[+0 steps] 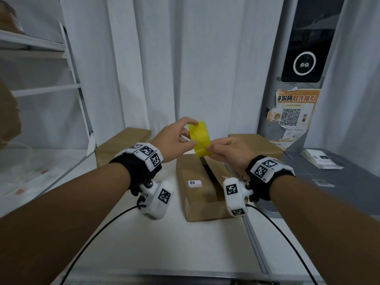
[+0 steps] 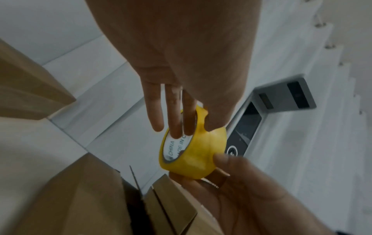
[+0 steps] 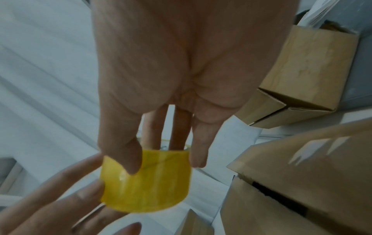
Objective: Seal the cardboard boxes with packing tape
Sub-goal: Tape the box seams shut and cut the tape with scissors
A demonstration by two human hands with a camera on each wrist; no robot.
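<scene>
A yellow roll of packing tape [image 1: 200, 138] is held up between both hands, above the far end of a cardboard box [image 1: 197, 194]. That box lies on the white table with its top flaps parted along a dark gap. My left hand [image 1: 190, 132] grips the roll, fingers in its core [image 2: 177, 127] and thumb on the outer face. My right hand [image 1: 211, 150] pinches the roll's lower side, thumb [image 3: 128, 159] pressing the outer face of the tape [image 3: 149, 182]. No loose tape end is visible. The roll [image 2: 193, 152] reads "MADE IN CHINA" inside.
Two more cardboard boxes stand behind, one at back left [image 1: 121, 145] and one at back right [image 1: 259, 145]. A white shelf rack [image 1: 67, 64] is on the left. On the right are a grey kiosk with a QR poster [image 1: 296, 112] and a paper stack [image 1: 320, 159].
</scene>
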